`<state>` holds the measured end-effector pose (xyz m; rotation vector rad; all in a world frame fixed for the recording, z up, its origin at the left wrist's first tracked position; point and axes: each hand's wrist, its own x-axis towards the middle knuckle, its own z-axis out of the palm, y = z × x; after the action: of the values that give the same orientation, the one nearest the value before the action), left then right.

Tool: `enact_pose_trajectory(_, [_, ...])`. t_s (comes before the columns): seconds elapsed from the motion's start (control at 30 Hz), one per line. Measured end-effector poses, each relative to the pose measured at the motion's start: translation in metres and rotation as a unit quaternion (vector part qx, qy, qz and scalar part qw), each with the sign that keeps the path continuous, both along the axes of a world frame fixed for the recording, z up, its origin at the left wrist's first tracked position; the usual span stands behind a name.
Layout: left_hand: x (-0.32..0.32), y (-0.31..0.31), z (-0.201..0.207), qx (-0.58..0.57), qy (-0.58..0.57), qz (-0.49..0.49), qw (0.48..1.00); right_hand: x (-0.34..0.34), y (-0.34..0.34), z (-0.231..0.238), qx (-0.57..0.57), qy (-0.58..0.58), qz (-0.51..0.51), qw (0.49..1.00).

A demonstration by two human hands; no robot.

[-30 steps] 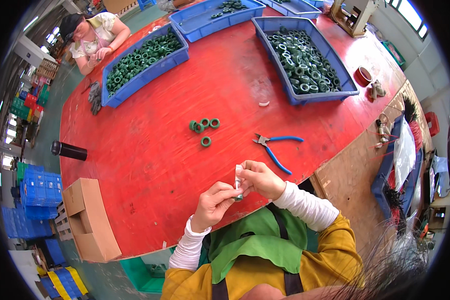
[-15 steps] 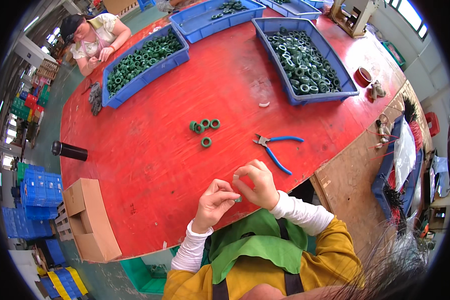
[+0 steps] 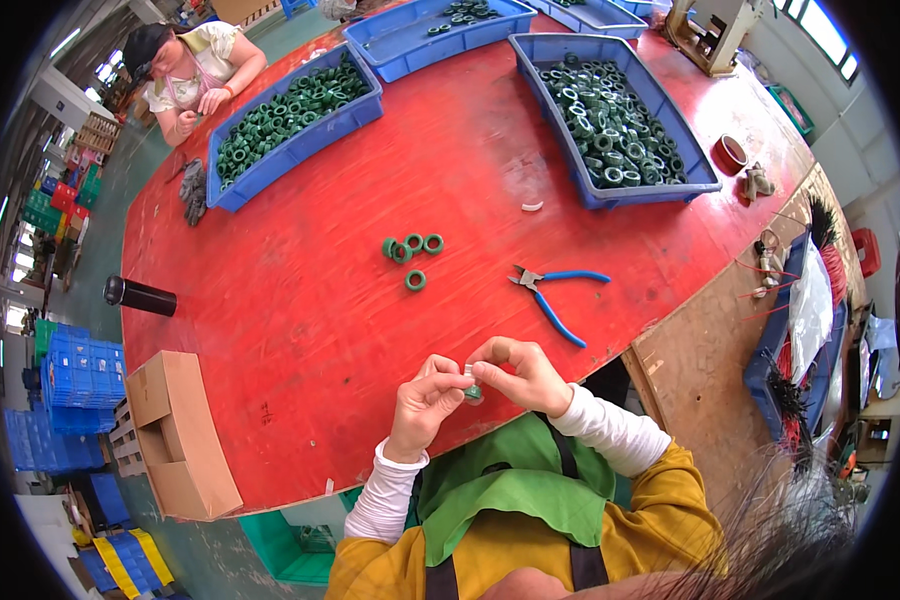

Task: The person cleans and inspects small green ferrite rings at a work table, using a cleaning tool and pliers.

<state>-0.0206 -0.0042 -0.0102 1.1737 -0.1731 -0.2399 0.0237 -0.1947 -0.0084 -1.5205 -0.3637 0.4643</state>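
Close to the table's near edge, my left hand [image 3: 425,408] pinches a green ring [image 3: 473,393], mostly covered by the fingers. My right hand [image 3: 522,376] meets it from the other side, thumb and fingertips closed on a small white strip [image 3: 469,369] at the ring. Whether the strip is stuck to the ring, I cannot tell. Farther up the red table [image 3: 310,330] lies a small group of loose green rings [image 3: 415,281]. Cutting pliers [image 3: 542,281] with blue handles rest spread apart, beyond my right hand.
Blue trays of green rings stand at the far left [image 3: 232,196] and far right [image 3: 660,198]. A cardboard box [image 3: 210,450] and a black bottle [image 3: 140,298] are on the left. A white scrap [image 3: 532,207] lies mid-table. Across the left corner sits a co-worker [image 3: 195,75].
My right hand has come down and left, bringing the white strip against the green ring in my left hand. The left hand has barely moved.
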Motion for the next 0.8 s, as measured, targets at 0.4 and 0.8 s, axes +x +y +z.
enact_pose_trajectory(0.4, [0.001,-0.002,-0.007,-0.067,0.078,0.038,0.994,-0.003,0.001,0.0,-0.033,-0.203,0.013,0.978])
enact_pose_trajectory(0.8, [0.003,-0.003,-0.017,-0.103,0.133,0.045,0.985,-0.008,0.004,-0.001,-0.133,-0.287,-0.043,0.948])
